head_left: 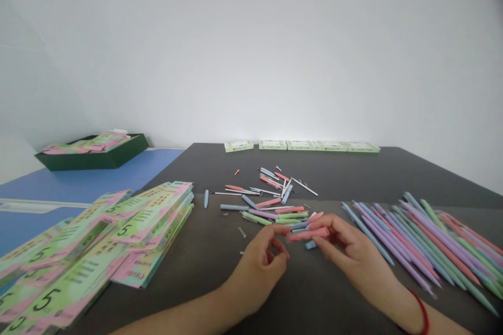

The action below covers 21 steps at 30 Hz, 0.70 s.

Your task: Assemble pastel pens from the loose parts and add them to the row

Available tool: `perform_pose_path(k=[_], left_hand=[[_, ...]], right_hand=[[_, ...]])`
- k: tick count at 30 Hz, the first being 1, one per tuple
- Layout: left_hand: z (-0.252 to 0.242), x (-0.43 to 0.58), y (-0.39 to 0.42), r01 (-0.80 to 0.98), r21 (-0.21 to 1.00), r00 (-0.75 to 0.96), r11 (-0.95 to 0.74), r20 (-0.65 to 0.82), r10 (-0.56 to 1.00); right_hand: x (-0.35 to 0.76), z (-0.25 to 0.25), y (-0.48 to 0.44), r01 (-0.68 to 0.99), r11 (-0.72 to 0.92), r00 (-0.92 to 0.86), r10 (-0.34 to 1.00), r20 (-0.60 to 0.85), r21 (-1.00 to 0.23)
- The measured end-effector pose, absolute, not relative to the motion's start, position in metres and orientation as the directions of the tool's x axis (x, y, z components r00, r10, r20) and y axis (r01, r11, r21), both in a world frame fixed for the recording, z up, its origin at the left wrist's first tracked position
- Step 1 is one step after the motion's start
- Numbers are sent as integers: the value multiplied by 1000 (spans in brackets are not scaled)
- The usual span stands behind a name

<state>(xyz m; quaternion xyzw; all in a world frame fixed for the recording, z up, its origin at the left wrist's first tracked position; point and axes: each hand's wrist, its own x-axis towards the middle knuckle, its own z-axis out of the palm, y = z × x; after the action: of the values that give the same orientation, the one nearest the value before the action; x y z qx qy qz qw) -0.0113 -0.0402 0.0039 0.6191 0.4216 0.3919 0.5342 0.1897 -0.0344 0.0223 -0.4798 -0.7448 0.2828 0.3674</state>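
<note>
My right hand (349, 248) pinches a pink pen barrel (304, 235) between thumb and fingers, level above the dark table. A second pink pen piece (315, 217) shows at its fingertips; whether it is held too, I cannot tell. My left hand (265, 256) is loosely curled at the barrel's left end. Its index fingertip is close to or against the barrel, the thumb apart, with nothing visible between them. Beyond the hands lies a loose heap of pen parts: green barrels (291, 215), blue pieces (248, 201) and white refills (304, 186). A short blue piece (310, 245) lies below the barrel.
Several pastel pens (416, 241) lie in rows on the right. Printed pink-and-green packets (145, 225) are stacked on the left. A green tray (129, 154) of packets stands on the blue surface (161, 159). Flat boxes (302, 145) line the table's far edge.
</note>
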Motion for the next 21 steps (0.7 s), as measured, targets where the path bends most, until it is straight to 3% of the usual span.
perform_pose_path(k=[2,5,10,13,15,17,21], left_hand=[[8,-11,-43,286,936,408,-204,74,910],[12,-10,-48,380,848,508,-369,142,850],[13,-8,-57,367,796,517,-481,255,817],[9,-4,-62,346,788,556,-509,265,788],[7,-2,-64,279,823,585,-495,263,767],[6,-1,-66,199,857,607,-476,274,746],[10,-8,-66,161,842,584,-514,339,738]], right_hand=[[185,25,-40,509,415,-317,905,283,-755],[176,31,-51,479,480,-427,859,283,-735],[171,30,-60,400,467,-508,829,234,-788],[175,26,-48,304,299,-398,903,165,-905],[174,24,-35,352,255,-316,938,142,-901],[166,23,-22,517,331,-348,924,159,-790],[134,21,-3,706,619,-622,775,118,-344]])
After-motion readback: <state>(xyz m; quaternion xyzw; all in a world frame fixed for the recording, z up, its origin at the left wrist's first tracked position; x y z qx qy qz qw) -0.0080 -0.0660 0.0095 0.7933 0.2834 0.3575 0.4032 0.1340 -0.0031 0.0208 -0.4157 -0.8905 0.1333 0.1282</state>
